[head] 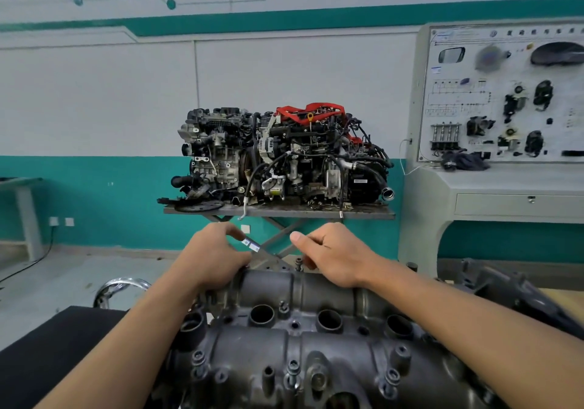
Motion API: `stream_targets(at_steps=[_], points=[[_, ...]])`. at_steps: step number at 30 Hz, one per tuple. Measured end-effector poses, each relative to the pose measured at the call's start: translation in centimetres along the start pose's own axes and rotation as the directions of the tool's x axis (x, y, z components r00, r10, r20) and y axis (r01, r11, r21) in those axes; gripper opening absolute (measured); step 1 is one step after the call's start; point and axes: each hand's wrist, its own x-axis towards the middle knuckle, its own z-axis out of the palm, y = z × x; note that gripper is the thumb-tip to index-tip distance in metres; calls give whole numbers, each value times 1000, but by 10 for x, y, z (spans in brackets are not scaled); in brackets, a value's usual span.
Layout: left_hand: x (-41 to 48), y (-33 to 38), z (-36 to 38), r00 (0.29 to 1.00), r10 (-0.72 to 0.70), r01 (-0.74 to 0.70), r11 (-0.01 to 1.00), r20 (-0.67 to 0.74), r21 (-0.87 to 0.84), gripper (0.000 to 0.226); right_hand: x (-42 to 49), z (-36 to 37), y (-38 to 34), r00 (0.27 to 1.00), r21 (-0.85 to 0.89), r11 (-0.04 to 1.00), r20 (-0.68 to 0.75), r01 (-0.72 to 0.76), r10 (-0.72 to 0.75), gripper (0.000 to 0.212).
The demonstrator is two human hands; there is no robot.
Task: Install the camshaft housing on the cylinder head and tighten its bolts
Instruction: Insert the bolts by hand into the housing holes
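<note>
Camshaft housing (328, 355), one dark grey casting, is seen at 6 o'clock, filling the lower middle of the view and lying lengthwise from 9 to 3 o'clock. Three round bores (330, 320) are counted in a row along its middle, and at least three flanged bolt heads (293, 365) are seated along its near rim.

Two hands are placed at the far rim, both bare forearms reaching in from below. The left hand (211, 257), toward 11 o'clock of the housing, is rested on the rim with its fingers curled and thumb and forefinger drawn near each other. Whether anything is pinched cannot be told. The right hand (335, 257), toward 1 o'clock, is held with its fingers curled under the palm and its thumb stretched toward 9 o'clock. What, if anything, is grasped cannot be told either. One upright bolt (298, 263) is seen between the hands, just beside the right fingers.

Two engines are set side by side at 12 o'clock on one lift table (363, 213): a grey engine (215, 152) and an engine with red parts (316, 155). One training panel (505, 98) is mounted at 2 o'clock, and one chrome ring (123, 283) is seen at 9 o'clock.
</note>
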Motion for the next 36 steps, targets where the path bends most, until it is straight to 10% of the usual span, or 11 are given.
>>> stream_targets(at_steps=[10,16,27,31,36], points=[[0,1,2,998,63,-63,997,17,48,35,1,-26,-4,985,88,993,-145,-79,91,44],[3,-3,4,998,37,-41,997,49,72,37,-7,-65,-12,916,-478,878,342,-22,209,9],[-35,4,-15,948,287,-293,956,-139,-30,17,-19,-67,-13,940,-765,644,220,0,262,65],[-86,-2,-44,874,472,-474,880,114,-3,33,-21,-65,-21,884,-776,624,349,87,311,35],[-129,-15,-62,840,472,-489,872,268,-6,51,-35,-59,-60,956,-870,494,151,7,253,56]])
